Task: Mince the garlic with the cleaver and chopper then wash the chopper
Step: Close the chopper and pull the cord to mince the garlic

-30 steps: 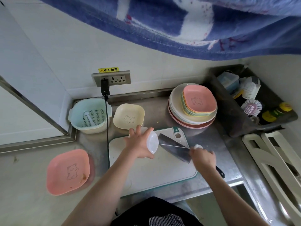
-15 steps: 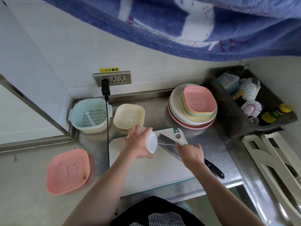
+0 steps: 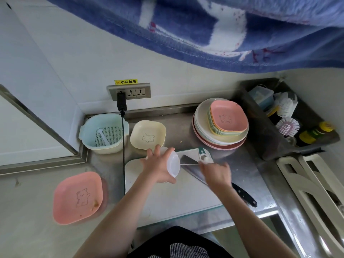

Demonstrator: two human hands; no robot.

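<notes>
**Q:** So where's everything sitting right now?

**A:** Left hand point(image 3: 158, 169) has fingers curled round the clear chopper cup point(image 3: 173, 163), tipped sideways over the cutting board's point(image 3: 167, 200) far edge, mouth facing the cleaver point(image 3: 193, 169). Probably so garlic can get scraped in

**Q:** And the other hand?

**A:** Right hand point(image 3: 216, 174) is over the blade, which lies flat on the board's far right corner, handle poking off the right edge. It seems to pinch a pale bit point(image 3: 205, 160), maybe garlic, but it's blurry, can't tell

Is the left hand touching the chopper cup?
Touching. The head view shows the left hand wrapped around the cup, tilted above the board.
</notes>
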